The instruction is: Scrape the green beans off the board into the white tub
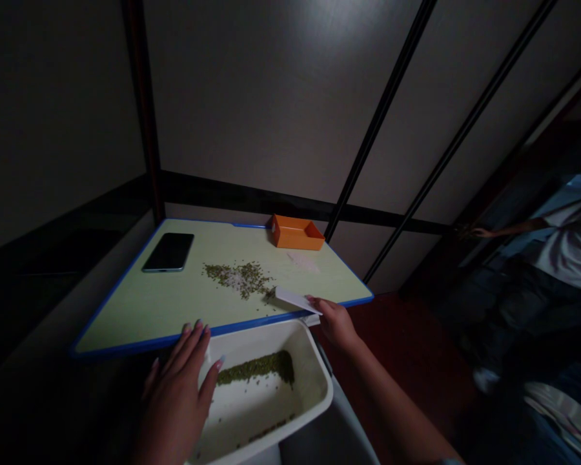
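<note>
My right hand (336, 321) is closed on a thin white flat piece (295, 299), like a card or scraper. Its far end touches the board beside a scattered pile of small green seeds or pellets (246, 278), with pale grains mixed in. My left hand (181, 381) lies over the left rim of a white plastic tub (319, 387), fingers stretched toward the table edge and thumb over the tub's inside. In the tub, a band of the same green bits (261, 368) lies along the far side, with loose ones near the front.
A pale tabletop (174, 300) with blue edging carries a phone (169, 252) at left, an orange open box (297, 234) at the back and a small heap of pale grains (303, 261). Panelled wall stands behind. At far right a person (571, 245) stretches out an arm.
</note>
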Available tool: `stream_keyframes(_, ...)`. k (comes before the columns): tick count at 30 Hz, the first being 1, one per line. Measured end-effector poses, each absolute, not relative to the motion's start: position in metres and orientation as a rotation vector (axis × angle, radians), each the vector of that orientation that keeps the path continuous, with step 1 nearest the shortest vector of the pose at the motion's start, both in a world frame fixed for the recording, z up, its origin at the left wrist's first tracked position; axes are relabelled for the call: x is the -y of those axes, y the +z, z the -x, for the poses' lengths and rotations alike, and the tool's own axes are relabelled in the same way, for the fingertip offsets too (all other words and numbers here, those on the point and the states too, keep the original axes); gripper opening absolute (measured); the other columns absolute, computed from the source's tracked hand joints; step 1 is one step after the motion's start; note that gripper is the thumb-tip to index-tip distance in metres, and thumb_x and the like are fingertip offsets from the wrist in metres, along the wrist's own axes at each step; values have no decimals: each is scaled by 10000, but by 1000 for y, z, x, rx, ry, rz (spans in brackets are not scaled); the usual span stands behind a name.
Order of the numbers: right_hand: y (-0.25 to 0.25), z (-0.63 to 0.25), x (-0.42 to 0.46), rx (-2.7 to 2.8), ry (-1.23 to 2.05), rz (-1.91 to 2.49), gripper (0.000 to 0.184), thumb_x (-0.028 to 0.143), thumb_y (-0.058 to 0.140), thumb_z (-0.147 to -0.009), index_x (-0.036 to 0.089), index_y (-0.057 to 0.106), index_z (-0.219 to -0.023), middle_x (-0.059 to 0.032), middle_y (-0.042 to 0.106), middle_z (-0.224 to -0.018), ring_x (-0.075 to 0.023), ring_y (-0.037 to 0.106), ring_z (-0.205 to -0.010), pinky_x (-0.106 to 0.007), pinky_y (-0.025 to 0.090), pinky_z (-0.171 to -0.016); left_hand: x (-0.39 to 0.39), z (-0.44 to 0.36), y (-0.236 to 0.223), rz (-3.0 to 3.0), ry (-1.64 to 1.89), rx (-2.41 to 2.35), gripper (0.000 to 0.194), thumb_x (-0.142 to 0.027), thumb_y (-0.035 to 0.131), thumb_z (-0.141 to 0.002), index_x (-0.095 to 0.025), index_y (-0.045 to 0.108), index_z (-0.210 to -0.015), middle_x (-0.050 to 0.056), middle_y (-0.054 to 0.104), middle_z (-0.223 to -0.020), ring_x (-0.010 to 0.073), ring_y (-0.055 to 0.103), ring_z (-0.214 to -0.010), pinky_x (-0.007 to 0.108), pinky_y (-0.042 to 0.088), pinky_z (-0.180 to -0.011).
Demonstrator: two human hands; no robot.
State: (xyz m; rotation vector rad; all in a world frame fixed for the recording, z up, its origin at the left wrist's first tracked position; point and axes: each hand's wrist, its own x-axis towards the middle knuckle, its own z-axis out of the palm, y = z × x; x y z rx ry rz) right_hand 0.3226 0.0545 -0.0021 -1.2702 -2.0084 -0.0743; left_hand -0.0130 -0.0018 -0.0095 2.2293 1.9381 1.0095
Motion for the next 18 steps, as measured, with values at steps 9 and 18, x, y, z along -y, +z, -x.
stream_keyframes(9, 12, -324, -81, 1952, -67, 1474, 412, 50, 458, -811, 200, 735, -1077, -79, 773, -1138, -227, 744, -1002, -300, 574, -859, -1, 16, -14, -2259, 1068, -1910, 577, -451, 314, -928, -149, 622, -1311, 153, 559, -1464, 325, 467, -1417, 594, 437, -1077)
stream_keyframes(18, 29, -326, -97, 1860, -39, 1633, 275, 95, 463, -781, 216, 682, -898, -39, 757, -856, -195, 668, -725, -227, 451, -635, 0, 15, -15, -2241, 1025, -1936, 545, -420, 327, -919, -198, 618, -1324, 118, 559, -1476, 290, 458, -1427, 546, 424, -1099)
